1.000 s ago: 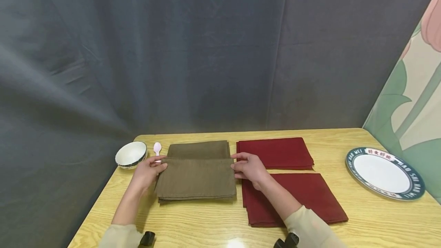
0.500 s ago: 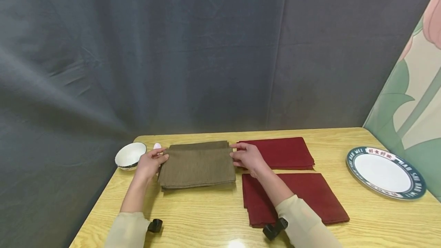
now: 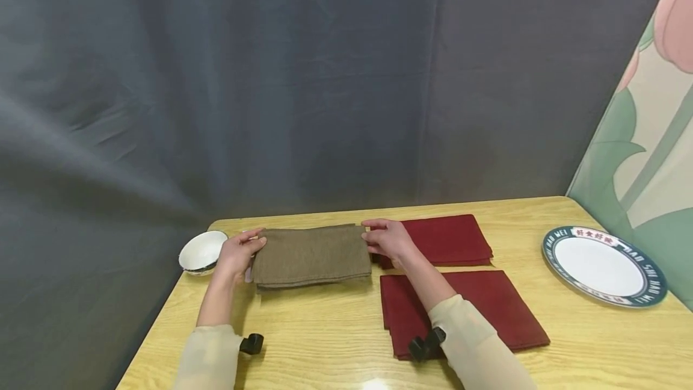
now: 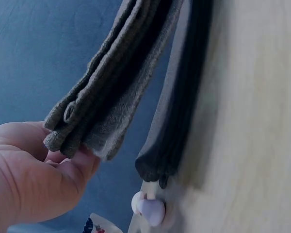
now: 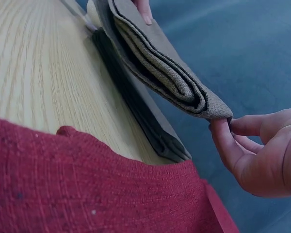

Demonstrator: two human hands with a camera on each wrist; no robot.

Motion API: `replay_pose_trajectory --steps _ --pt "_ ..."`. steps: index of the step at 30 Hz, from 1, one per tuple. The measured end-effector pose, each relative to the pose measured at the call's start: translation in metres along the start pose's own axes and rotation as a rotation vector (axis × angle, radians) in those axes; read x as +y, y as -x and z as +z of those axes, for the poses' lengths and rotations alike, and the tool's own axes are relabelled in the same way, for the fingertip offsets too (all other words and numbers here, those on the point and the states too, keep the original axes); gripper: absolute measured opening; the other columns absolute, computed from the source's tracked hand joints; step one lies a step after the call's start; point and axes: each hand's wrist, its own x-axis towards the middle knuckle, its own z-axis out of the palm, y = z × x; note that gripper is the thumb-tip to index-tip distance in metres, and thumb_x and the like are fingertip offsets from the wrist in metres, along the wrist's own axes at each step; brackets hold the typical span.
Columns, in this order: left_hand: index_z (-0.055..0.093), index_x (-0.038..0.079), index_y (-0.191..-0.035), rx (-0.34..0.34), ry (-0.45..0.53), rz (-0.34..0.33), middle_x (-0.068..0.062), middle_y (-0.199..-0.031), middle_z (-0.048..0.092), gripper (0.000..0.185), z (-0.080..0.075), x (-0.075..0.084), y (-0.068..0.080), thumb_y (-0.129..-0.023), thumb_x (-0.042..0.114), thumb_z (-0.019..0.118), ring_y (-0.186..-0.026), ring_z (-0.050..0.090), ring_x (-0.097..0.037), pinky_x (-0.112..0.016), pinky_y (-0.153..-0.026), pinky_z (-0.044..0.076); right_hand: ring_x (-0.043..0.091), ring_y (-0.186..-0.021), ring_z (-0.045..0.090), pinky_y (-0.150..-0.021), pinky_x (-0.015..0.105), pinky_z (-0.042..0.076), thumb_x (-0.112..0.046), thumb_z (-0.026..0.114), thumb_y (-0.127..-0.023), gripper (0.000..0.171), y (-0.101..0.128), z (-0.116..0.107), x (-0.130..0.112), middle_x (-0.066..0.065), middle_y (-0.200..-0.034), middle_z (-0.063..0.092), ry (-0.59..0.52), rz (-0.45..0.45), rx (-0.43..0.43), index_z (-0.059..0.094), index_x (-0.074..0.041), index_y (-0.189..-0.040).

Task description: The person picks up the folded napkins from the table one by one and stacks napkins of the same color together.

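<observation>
Both hands hold a folded brown cloth (image 3: 311, 257) by its far corners in the head view. My left hand (image 3: 236, 254) pinches the left corner, thumb and fingers on either side of the layers. At the right corner, my right hand (image 3: 391, 239) pinches the folded edge between thumb and fingers. A second folded brown cloth (image 5: 140, 111) lies on the table underneath, with a gap between the two in both wrist views. The held cloth hides nearly all of it in the head view. A pale pink spoon (image 4: 153, 211) lies beside the lower cloth, mostly hidden by my left hand from above.
A white bowl (image 3: 203, 251) with a dark patterned outside stands left of my left hand. Two folded red cloths, one at the back (image 3: 444, 239) and one nearer (image 3: 487, 312), lie under and beside my right arm. A green-rimmed plate (image 3: 601, 266) sits far right.
Both hands have carried the brown cloth away from me, toward the table's back edge. It now covers almost all of the lower brown cloth, and more of the spoon is hidden.
</observation>
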Motion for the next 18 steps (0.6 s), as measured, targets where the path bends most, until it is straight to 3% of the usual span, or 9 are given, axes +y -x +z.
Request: replay_pose_trajectory --steps 3,12,18 --pt "0.054 -0.002 -0.144 -0.002 -0.019 0.006 -0.019 -0.128 0.058 0.047 0.003 0.001 -0.005 -0.1 0.011 0.065 -0.085 0.061 -0.007 -0.021 -0.07 0.052 0.015 -0.089 0.065 -0.075 0.031 0.059 -0.001 0.068 -0.095 0.035 -0.003 -0.003 0.002 0.014 -0.111 0.064 -0.003 -0.006 0.011 0.066 0.001 -0.131" --pt "0.054 -0.003 -0.143 -0.005 -0.016 0.01 -0.023 -0.136 0.055 0.045 0.004 -0.001 -0.017 -0.1 0.006 0.062 -0.088 0.06 -0.006 -0.018 -0.074 0.05 0.014 -0.085 0.066 -0.075 0.03 0.059 -0.001 0.067 -0.096 0.036 -0.016 -0.001 0.004 0.014 -0.111 0.065 -0.027 -0.01 0.03 0.065 0.0 -0.132" --pt "0.051 -0.003 -0.146 0.013 0.032 -0.006 -0.025 -0.149 0.043 0.046 0.004 -0.006 -0.019 -0.101 0.003 0.058 -0.113 0.054 -0.021 -0.015 -0.077 0.047 0.01 -0.077 0.066 -0.069 0.025 0.058 -0.001 0.068 -0.095 0.037 -0.023 0.006 0.007 0.014 -0.107 0.067 -0.069 -0.001 0.046 0.065 -0.001 -0.132"
